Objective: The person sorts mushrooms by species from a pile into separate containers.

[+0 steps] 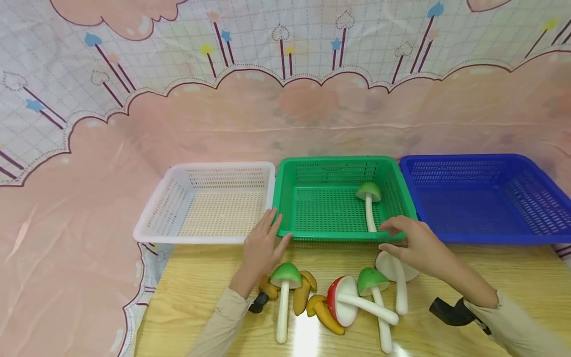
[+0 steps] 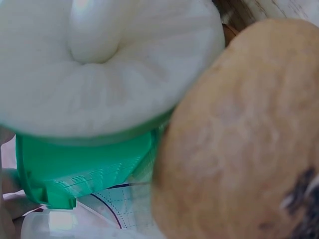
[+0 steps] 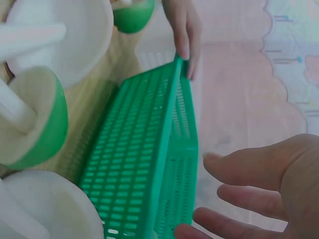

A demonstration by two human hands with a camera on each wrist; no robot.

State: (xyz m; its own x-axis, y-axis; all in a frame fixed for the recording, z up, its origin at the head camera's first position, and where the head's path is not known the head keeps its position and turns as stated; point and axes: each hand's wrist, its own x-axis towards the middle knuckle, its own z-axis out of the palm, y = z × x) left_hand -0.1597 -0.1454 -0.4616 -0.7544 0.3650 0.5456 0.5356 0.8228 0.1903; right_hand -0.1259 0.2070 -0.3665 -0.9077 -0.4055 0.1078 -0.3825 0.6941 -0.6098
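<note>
My left hand rests on the front left rim of the green basket, fingers fairly straight, close to the white basket's corner. My right hand hovers at the green basket's front right corner. Its fingers are apart and loosely bent with nothing between them, as the right wrist view shows. Inside the green basket lies a green-capped toy mushroom. Below my right hand is a toy mushroom with a pale underside, its cap partly hidden. A green-capped mushroom lies beside my left wrist.
Left of the green basket stands a white basket, right of it a blue basket. On the wooden table lie a red-capped mushroom, another green-capped mushroom and several yellow-brown curved pieces. A patterned cloth hangs behind.
</note>
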